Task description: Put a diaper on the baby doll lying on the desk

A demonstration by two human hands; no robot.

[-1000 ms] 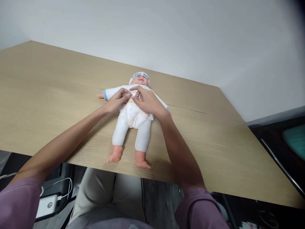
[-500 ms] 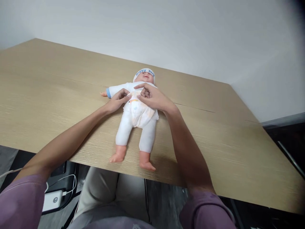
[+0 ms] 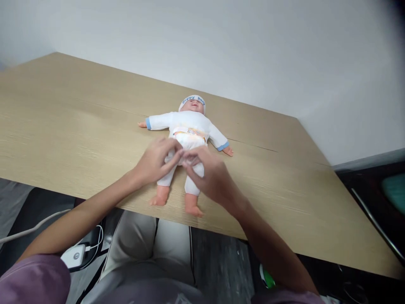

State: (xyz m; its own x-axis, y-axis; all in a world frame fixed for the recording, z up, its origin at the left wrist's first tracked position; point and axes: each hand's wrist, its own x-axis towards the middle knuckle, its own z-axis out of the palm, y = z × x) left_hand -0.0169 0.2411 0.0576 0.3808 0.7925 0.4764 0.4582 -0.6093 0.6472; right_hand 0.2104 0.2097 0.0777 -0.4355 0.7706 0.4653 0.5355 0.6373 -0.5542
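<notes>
Since 0.5 s ago both hands have dropped from the chest of the doll [image 3: 190, 126] to its hips, so the chest, the printed waistband [image 3: 189, 134] and the doll's arm with the blue cuff [image 3: 223, 146] now show uncovered. The doll itself has stayed on its back in the same spot, head away from the person.

The left hand [image 3: 156, 161] and the right hand [image 3: 211, 174] meet where the doll's 2 legs join the body. Each grip is narrow: the fingers [image 3: 173, 157] are curled in, with thumb and fingertips close together against the white cloth. I cannot tell whether any cloth is caught between them. The 2 hands touch, or nearly touch, each other at the fingertips. Below them the doll's 2 bare feet [image 3: 160, 198] lie just inside the near edge of the table [image 3: 284, 190].

The table is pale wood with a fine seam running across it behind the doll. A plain white wall [image 3: 221, 42] stands behind it. Under the near edge are the person's grey trousers [image 3: 142, 249], a purple sleeve [image 3: 31, 283], a white charger [image 3: 73, 256] with a cable [image 3: 31, 230] on the dark floor, and something green [image 3: 267, 278] beside the right forearm.
</notes>
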